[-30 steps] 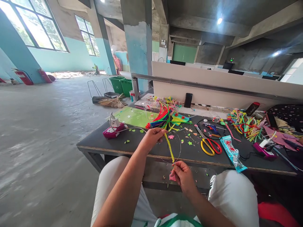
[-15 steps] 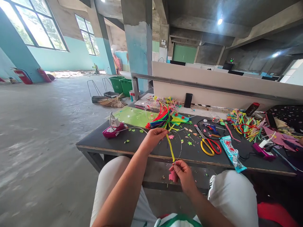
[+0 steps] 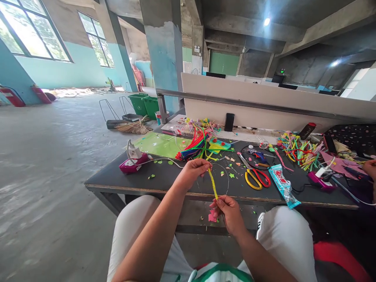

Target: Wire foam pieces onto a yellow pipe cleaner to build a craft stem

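From where I sit, I see the left hand (image 3: pixel 195 170) pinch the top end of a yellow fuzzy stick (image 3: pixel 213 184). The right hand (image 3: pixel 230 213) pinches its bottom end. So the stick is between the two hands, low in the middle of the frame, at the front edge of the bench (image 3: pixel 164 179). A thin wire (image 3: pixel 228 182) makes a loop beside it. A pink piece (image 3: pixel 212 216) is by the right fingers, but I can't tell if they touch it.

Two green bins (image 3: pixel 138 104) stand on the floor at the upper left. I can't see what is in them. A small bucket (image 3: pixel 159 118) is next to them, and its inside is hidden too. A blue packet (image 3: pixel 282 186) lies right of the middle, past the scissors (image 3: pixel 254 176). I can't tell if it holds anything.

Since half a second ago, my view has turned a bit, so the bench and bins sit more to the left. The right fingers have slid up onto the yellow fuzz; before, they were at its very tip. Another person's hand (image 3: pixel 370 168) has come in at the right edge of the frame.
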Available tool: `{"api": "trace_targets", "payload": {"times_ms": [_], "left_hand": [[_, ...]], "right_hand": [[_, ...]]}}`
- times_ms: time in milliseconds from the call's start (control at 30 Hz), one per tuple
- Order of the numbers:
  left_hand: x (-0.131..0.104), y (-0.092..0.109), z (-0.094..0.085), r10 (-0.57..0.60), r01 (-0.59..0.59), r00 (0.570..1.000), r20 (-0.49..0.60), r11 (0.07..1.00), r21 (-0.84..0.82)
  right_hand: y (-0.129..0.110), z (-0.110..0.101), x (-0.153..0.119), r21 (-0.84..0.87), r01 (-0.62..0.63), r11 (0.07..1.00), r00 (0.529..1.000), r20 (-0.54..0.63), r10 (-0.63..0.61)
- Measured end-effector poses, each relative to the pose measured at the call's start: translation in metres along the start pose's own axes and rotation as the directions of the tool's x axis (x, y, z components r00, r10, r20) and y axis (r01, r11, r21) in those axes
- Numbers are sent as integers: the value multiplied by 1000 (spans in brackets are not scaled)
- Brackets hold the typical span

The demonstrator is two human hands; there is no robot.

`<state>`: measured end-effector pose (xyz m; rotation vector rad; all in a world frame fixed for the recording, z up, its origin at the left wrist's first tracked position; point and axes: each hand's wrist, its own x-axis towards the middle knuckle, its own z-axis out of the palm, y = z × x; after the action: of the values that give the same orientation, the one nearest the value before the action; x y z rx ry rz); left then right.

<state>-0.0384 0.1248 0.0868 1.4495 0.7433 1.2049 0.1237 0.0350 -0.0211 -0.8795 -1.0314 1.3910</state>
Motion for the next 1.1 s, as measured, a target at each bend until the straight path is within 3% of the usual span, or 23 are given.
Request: {"api": "trace_targets", "payload": {"times_ms": [267, 433, 600, 800, 1000, 1100], "left_hand": [[-2, -1, -2, 15, -16, 1000, -23, 997, -80], [4, 4, 6, 16, -21, 998, -58, 996, -84], [9, 1, 35, -59, 27, 989, -137, 974, -226], [6, -7, 82, -96, 112, 992, 78, 964, -240], [25, -10, 86, -135, 112, 985, -109, 975, -195], [34, -14, 86, -147, 125, 980, -137, 979, -159]], "right_hand": [[-2, -3, -2, 76, -86, 993, 993, 91, 79], [-17, -1, 4, 113, -21, 993, 999, -37, 25], [-52, -6, 21, 143, 150, 978, 979, -162, -126], [-81, -16, 42, 65, 244, 968, 954, -196, -227], [-80, -29, 63, 5, 172, 985, 978, -117, -170], [-82, -35, 71, 24, 134, 991, 980, -149, -129]]}}
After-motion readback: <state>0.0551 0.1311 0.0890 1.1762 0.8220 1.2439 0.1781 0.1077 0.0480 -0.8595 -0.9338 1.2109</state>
